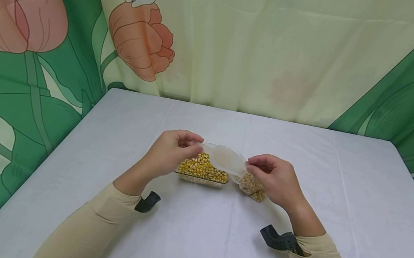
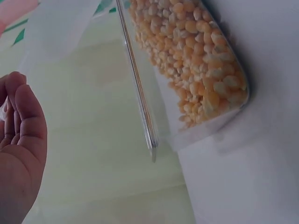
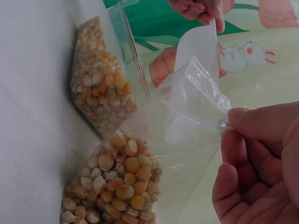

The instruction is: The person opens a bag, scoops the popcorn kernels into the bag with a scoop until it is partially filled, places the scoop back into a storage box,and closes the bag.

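Observation:
My left hand [image 1: 171, 150] pinches the thin end of a translucent white plastic scoop [image 1: 226, 159] over a clear box [image 1: 201, 181]. The scoop's broad end [image 3: 198, 46] reaches to the mouth of a clear plastic bag [image 3: 187, 140], partly behind its film; how far inside it lies I cannot tell. My right hand [image 1: 277, 179] pinches the bag's upper edge between thumb and fingers. Corn kernels [image 3: 124, 182] fill the bag's lower part, which leans near the table. More yellow kernels [image 2: 191, 51] lie heaped in the box, sloping down toward one end in the left wrist view.
A white cloth covers the table [image 1: 226, 243]. Behind its far edge hangs a curtain [image 1: 266, 57] printed with flowers, leaves and a rabbit. Black wrist straps [image 1: 280, 240] show at both sleeves.

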{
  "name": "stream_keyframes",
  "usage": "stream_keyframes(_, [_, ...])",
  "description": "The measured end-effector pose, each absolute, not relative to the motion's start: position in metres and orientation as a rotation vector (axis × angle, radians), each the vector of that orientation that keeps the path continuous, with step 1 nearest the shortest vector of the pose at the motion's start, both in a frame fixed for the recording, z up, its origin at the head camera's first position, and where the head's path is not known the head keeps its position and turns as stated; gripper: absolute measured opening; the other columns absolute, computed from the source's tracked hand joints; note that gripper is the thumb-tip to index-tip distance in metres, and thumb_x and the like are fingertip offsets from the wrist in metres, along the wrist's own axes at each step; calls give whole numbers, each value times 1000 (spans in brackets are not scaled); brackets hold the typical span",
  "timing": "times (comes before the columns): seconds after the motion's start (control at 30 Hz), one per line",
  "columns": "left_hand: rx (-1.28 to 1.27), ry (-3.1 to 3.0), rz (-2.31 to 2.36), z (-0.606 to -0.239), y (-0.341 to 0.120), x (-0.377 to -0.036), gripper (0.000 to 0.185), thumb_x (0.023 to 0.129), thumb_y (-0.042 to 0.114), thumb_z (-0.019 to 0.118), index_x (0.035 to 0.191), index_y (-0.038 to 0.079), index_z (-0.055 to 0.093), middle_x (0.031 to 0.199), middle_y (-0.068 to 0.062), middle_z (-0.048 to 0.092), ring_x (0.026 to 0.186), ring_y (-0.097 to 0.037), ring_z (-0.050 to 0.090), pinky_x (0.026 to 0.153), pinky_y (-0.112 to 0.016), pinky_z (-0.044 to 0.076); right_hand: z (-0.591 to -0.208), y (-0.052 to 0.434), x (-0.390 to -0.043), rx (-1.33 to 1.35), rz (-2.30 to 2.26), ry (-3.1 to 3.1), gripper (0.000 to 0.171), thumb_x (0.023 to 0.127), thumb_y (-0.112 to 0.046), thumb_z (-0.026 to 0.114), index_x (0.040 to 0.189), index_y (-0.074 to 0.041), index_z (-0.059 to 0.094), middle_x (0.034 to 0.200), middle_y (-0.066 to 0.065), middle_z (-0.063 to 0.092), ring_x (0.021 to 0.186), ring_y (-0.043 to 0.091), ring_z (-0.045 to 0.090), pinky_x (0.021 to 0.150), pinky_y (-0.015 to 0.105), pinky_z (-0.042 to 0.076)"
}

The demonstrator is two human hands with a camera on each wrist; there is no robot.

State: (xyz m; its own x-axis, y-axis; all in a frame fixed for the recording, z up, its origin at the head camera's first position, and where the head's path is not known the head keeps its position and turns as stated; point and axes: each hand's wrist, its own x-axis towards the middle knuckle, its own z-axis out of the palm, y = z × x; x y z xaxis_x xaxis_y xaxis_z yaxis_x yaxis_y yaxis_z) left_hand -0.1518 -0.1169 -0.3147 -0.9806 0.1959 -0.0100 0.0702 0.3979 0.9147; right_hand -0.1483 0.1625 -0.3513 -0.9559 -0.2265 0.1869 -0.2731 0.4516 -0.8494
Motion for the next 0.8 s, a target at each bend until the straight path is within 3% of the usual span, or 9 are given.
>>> stream_keyframes(0.8, [106, 2596, 1546, -312, -196, -163, 30, 98, 19, 66, 124, 4, 65, 107, -15, 70, 98, -33, 66, 93, -40, 53, -352, 161, -149, 455, 1543, -2640, 13, 92, -5, 72, 104, 0, 73, 102, 11, 73, 90, 23, 68, 74, 21, 53])
